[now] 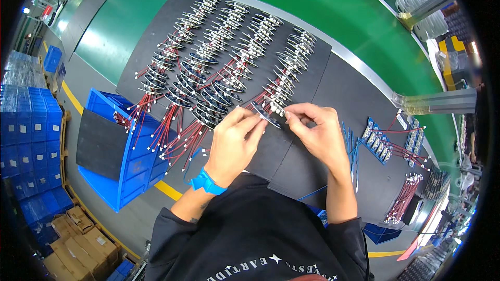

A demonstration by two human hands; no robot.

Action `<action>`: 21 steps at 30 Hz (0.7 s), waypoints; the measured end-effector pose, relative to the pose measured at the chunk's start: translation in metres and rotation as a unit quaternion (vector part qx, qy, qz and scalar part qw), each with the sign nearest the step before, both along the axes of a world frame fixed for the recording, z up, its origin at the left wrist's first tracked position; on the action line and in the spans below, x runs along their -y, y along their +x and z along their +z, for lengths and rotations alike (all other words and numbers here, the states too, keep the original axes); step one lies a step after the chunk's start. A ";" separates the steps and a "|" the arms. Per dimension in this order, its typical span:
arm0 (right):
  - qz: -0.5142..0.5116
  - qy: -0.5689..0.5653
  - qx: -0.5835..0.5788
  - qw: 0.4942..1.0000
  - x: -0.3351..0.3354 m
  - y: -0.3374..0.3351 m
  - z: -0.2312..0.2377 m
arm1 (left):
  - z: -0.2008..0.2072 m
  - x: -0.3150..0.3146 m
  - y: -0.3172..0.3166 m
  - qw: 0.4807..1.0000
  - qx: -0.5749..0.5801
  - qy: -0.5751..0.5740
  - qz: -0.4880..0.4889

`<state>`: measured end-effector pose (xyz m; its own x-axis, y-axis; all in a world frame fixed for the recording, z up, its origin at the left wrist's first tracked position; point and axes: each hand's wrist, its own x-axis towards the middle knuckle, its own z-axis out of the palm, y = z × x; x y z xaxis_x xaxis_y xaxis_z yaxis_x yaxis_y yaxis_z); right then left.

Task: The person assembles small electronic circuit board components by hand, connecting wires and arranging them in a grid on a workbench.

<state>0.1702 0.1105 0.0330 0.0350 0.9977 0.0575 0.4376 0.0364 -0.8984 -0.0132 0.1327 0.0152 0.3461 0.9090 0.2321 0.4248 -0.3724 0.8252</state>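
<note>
My left hand (pixel 237 140) pinches a small dark, curved circuit board (pixel 266 116) between thumb and fingers, at the near end of the rightmost row. Close by on the right, my right hand (pixel 320 132) is closed, thumb against forefinger, by the board's far side. What its fingertips hold is too small to make out. Just beyond the fingertips sit white connectors (pixel 277 108) of that row. Several rows of similar curved boards (pixel 208 91) with red wires run away from me on the black mat (pixel 323 73). A blue wrist strap (pixel 207 182) circles my left wrist.
A blue bin (pixel 125 171) stands at the mat's left, with red wires (pixel 172 145) hanging toward it. To the right lie blue wires (pixel 352 148), blue board panels (pixel 377 142) and a red wire bundle (pixel 404 198). A metal post (pixel 437 101) rises at the far right.
</note>
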 end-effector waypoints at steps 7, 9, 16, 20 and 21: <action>-0.009 0.179 0.186 0.966 -0.007 -0.008 -0.030 | -0.010 -0.009 0.007 0.987 -0.143 0.073 0.032; -0.028 0.193 0.249 0.949 -0.004 -0.009 -0.031 | -0.010 -0.009 0.008 0.986 -0.148 0.075 0.024; -0.081 0.122 0.142 0.979 0.006 -0.009 -0.035 | -0.016 -0.006 0.007 0.987 -0.134 0.088 0.029; -0.092 0.102 0.103 0.985 0.014 -0.004 -0.029 | -0.018 -0.007 0.013 0.987 -0.127 0.084 0.051; -0.093 0.105 0.096 0.985 0.017 -0.003 -0.027 | -0.018 -0.008 0.014 0.988 -0.120 0.084 0.057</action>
